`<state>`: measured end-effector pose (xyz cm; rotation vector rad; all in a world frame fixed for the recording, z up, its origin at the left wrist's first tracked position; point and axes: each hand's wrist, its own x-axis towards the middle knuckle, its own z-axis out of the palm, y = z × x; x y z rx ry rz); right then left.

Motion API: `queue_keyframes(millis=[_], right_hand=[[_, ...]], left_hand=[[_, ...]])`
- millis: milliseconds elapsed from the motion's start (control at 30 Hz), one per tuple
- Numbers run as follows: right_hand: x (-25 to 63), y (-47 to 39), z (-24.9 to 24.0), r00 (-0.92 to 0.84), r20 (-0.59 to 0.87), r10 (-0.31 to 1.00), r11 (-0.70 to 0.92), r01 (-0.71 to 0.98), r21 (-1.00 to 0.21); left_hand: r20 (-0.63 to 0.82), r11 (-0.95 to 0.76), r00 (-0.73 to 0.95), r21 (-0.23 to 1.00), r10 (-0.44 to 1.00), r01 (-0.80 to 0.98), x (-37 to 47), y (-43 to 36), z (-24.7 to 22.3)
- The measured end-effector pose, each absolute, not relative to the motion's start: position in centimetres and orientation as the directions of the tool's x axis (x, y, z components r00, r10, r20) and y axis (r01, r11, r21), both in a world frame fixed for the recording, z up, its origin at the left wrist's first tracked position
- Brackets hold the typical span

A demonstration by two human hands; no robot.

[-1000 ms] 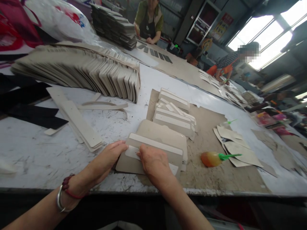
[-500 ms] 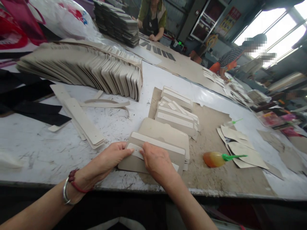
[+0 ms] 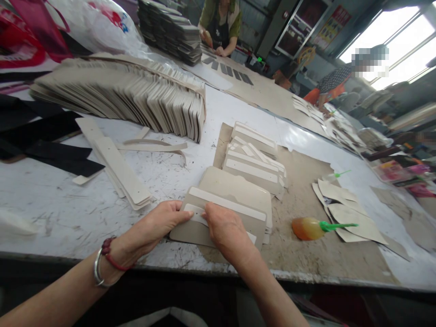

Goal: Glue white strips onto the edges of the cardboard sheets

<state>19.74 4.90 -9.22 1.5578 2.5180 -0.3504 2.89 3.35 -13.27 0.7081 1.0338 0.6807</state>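
Note:
A flat grey-beige panel (image 3: 192,232) lies near the table's front edge, overlapping paler panels (image 3: 235,182) behind it. One white strip (image 3: 231,205) runs along its upper part. A second white strip (image 3: 198,215) lies lower, partly covered by my right hand. My left hand (image 3: 160,225) grips the panel's left edge, its thumb on the lower strip's end. My right hand (image 3: 226,229) has its fingers curled and pinched at the lower strip; its fingertips are partly hidden. Right of the panel lies a squeeze bottle (image 3: 308,228) of amber liquid with a green nozzle.
Panels with white strips (image 3: 254,168) lie behind on a brown sheet (image 3: 299,172). A long row of stacked pieces (image 3: 136,97), loose pale strips (image 3: 119,168) and black pieces (image 3: 64,156) are at left. Cream pieces (image 3: 354,218) lie at right. Co-workers stand across the table.
The view has shifted slightly, so everything sits a little further right. Both hands keep nearly the same place on the panel and strip. The far co-worker has raised one hand.

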Motion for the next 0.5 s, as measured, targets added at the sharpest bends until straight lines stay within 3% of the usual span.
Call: queue_keyframes(millis=[500], right_hand=[[19.65,5.15,-8.89,-0.455,-0.294,0.84,0.43,0.89,-0.149]], left_hand=[[-0.535,0.599,0.338,0.791,0.775,-0.121,3.08,3.67,-12.81]])
